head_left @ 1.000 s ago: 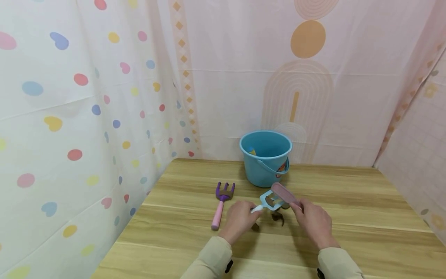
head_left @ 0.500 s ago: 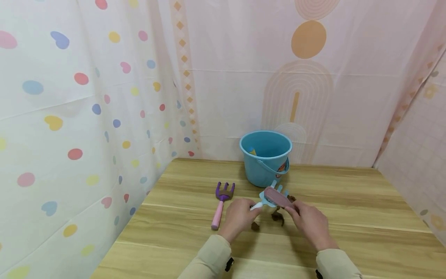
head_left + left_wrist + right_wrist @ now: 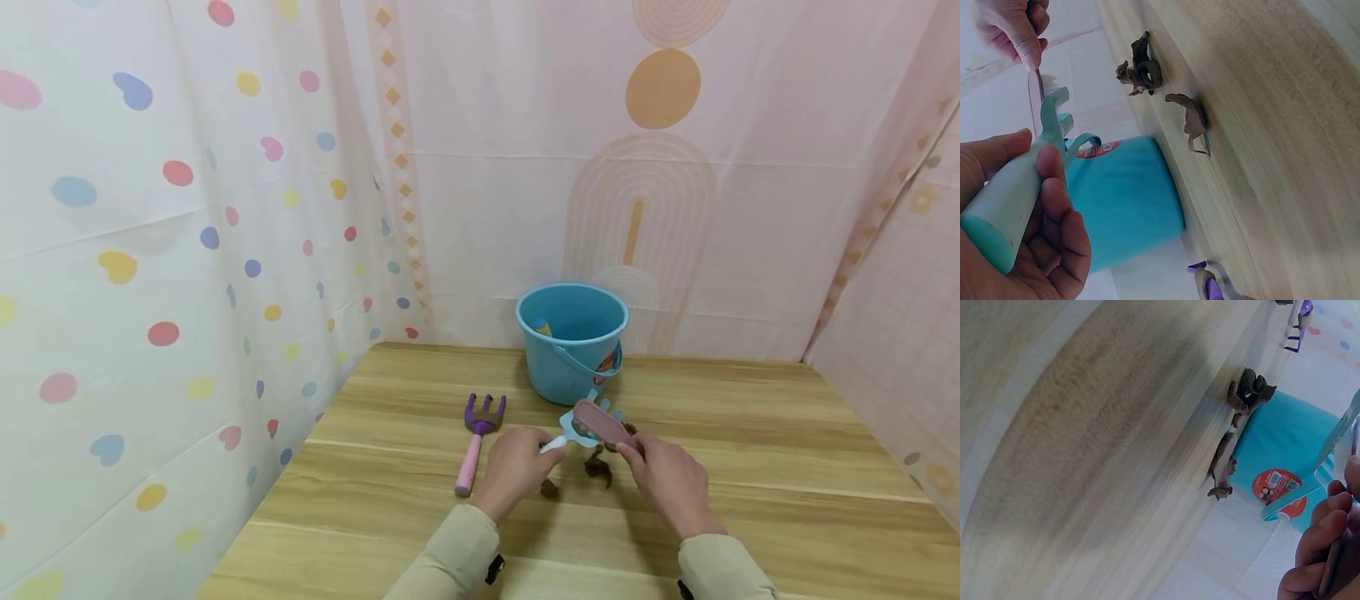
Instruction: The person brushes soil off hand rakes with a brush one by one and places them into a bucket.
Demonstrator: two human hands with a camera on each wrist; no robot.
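My left hand [image 3: 517,462] grips the pale handle of a light blue toy garden fork [image 3: 1052,125], its prongs pointing away and up. With my right hand [image 3: 671,483] I hold a mauve brush [image 3: 603,423] by one end. The brush lies across the fork's head in the head view and covers part of it; pale bristles show in the left wrist view. Below the tools, dark brown curled clumps [image 3: 597,468] lie on the table, and a smaller brown lump [image 3: 550,488] is beside my left hand. Another brown clump [image 3: 1222,465] appears in the right wrist view.
A blue bucket [image 3: 558,375] with its handle hanging down stands just behind the tools, a yellow and blue item [image 3: 542,327] inside. Left of my hands lies a purple toy fork [image 3: 470,462] with a pink handle and brown matter on its head. Patterned curtains [image 3: 487,208] enclose the wooden table [image 3: 360,500].
The light blue fork has turned so its prongs point away, and the brown piece seen on its head no longer shows there. The brush has shifted left, over the fork's head.
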